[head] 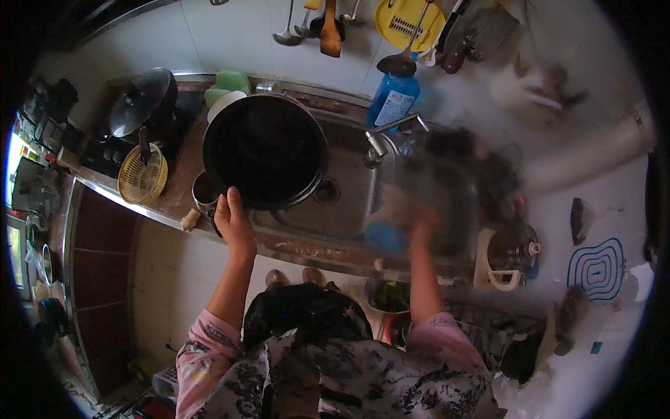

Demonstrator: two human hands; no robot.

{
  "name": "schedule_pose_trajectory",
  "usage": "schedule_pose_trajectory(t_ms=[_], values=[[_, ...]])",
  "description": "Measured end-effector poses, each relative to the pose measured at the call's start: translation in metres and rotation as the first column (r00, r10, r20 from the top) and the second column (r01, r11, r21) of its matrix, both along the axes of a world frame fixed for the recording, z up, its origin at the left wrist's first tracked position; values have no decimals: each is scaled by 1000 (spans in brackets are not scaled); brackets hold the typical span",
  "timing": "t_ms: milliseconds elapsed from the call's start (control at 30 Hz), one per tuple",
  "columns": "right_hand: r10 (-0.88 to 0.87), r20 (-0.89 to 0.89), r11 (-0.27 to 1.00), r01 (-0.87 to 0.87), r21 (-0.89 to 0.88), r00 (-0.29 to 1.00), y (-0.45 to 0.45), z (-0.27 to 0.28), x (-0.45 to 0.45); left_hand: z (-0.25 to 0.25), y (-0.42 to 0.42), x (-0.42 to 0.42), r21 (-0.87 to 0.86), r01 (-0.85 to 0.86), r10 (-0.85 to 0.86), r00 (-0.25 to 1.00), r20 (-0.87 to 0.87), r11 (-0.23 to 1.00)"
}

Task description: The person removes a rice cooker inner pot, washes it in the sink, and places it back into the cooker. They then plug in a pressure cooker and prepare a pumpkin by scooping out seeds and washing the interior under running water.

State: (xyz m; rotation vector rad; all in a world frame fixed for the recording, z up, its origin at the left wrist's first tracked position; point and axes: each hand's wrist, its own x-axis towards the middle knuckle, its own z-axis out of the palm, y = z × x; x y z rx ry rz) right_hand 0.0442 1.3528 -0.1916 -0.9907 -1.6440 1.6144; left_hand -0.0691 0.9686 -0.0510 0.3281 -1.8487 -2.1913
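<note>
A round black wok (265, 152) is tipped up over the left basin of a steel double sink (345, 136), its dark inside facing me. My left hand (235, 222) grips its near rim, thumb on the inner side. Just left of that hand is a small metal pot (203, 189) on the counter, partly behind the wok. My right hand (425, 222) is over the right basin, blurred. Beside its fingers shows a blue and beige thing (386, 235), too smeared to name; whether I hold it is unclear. The faucet (378, 141) stands between the basins.
On the left are a lidded pan (144, 102) on the stove, a yellow plastic basket (142, 175) and a piece of ginger (190, 220). A blue bottle (393, 99) stands behind the faucet. Ladles and a wooden spatula (330, 34) hang above. A clear jug (510, 251) is at right.
</note>
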Motion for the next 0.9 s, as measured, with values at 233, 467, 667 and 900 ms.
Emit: schedule_pose_trajectory(t_ms=[233, 467, 667, 900], values=[[-272, 582, 543, -377, 750, 766, 25, -14, -24, 4, 17, -9, 352, 72, -100, 993, 62, 933], [4, 687, 612, -545, 573, 727, -58, 16, -44, 10, -13, 2, 227, 184, -215, 969, 120, 956], [193, 809, 640, -696, 326, 556, -72, -9, -96, 7, -24, 7, 234, 140, -174, 976, 133, 962], [273, 720, 694, -649, 312, 638, -54, -114, -115, 32, -33, 18, 261, 66, -119, 974, 192, 963]])
